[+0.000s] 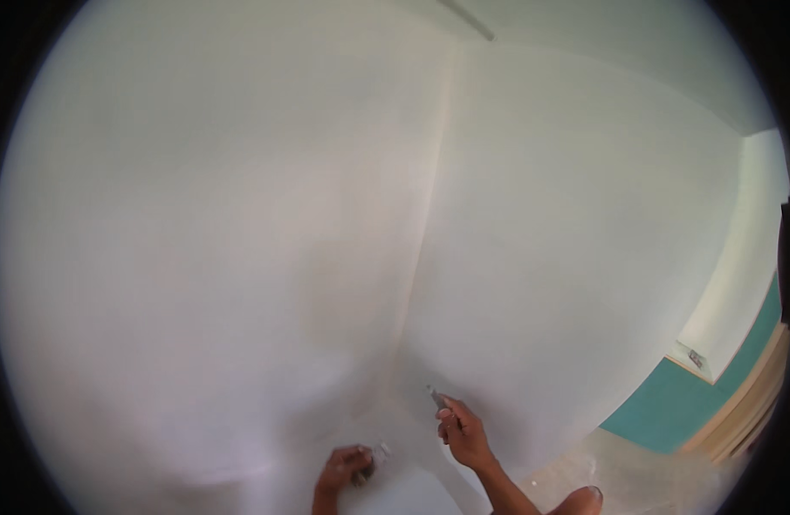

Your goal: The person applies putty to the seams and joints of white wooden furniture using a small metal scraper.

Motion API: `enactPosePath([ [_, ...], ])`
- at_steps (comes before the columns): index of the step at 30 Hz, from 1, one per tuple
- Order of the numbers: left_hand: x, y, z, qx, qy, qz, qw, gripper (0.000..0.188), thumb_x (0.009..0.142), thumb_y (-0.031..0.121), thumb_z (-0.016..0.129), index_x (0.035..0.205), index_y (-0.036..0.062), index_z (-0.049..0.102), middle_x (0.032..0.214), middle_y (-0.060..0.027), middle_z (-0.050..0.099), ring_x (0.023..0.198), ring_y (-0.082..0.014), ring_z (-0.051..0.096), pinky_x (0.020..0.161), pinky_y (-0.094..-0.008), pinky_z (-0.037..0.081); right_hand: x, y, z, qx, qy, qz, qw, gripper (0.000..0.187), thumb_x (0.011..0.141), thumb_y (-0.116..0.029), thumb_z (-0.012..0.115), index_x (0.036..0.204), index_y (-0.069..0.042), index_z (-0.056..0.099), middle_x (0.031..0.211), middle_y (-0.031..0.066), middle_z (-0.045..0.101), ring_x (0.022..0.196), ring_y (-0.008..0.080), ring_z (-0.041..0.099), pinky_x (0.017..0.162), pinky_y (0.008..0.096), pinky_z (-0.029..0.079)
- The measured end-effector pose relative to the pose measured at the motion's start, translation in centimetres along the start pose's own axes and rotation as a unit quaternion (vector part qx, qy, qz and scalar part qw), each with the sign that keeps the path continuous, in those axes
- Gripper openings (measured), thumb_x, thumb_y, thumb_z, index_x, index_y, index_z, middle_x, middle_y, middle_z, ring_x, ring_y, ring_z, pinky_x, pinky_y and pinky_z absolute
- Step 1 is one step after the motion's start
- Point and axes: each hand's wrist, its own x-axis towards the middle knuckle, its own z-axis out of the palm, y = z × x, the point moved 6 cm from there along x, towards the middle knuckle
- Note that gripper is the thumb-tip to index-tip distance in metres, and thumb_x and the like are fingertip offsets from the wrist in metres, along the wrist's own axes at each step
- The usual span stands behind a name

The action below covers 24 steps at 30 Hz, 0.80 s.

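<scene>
My right hand (465,436) is raised in front of the right wall (566,240), close to where two pale walls meet. Its fingers are closed around a small, narrow grey tool (434,396) whose tip points up and to the left; its exact kind is too small to make out. Lower and to the left, my left hand (342,469) curls around a small object (379,452), partly whitish and partly dark. Fingers and blur hide most of that object. Both hands are apart from each other, near the bottom of the corner seam (420,240).
The left wall (197,240) fills the left side. A thin grey rod (469,19) shows near the ceiling. At right, a white ledge (705,367) carries a small item above a teal panel (661,410). Pale floor (601,468) and my knee (581,501) lie below.
</scene>
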Motion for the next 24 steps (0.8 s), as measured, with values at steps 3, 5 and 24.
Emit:
enactPosePath([
  [3,-1.6,-1.3,-0.9,-0.021,0.002,-0.022,1.000,0.015,0.090,0.015,0.071,0.098,0.0027,0.074,0.083,0.0000,0.069,0.076,-0.0095,0.061,0.071,-0.0258,0.048,3.2,-9.1,-1.3,-0.150,0.063,-0.255,0.953,0.032,0.104,-0.011,0.052,0.134,0.000,0.053,0.082,0.0030,0.055,0.063,0.0084,0.054,0.056,0.0266,0.047],
  [5,-2.5,-1.0,-1.1,0.004,0.035,-0.014,0.999,0.016,0.090,0.016,0.070,0.097,0.0021,0.073,0.084,-0.0013,0.069,0.077,-0.0107,0.062,0.072,-0.0271,0.048,5.5,-15.6,-2.1,-0.183,0.130,-0.315,0.922,0.029,0.102,-0.007,0.054,0.130,0.001,0.053,0.083,0.0064,0.055,0.061,0.0108,0.055,0.056,0.0290,0.047],
  [24,-4.3,1.5,4.4,-0.045,-0.028,-0.010,0.999,0.021,0.095,0.027,0.066,0.091,0.0064,0.069,0.070,-0.0020,0.064,0.051,-0.0097,0.055,0.046,-0.0238,0.043,24.0,-36.7,-7.7,-0.454,0.423,-0.538,0.570,0.027,0.079,0.003,0.064,0.105,0.004,0.070,0.090,0.0095,0.056,0.084,0.0239,0.056,0.079,0.0368,0.042],
])
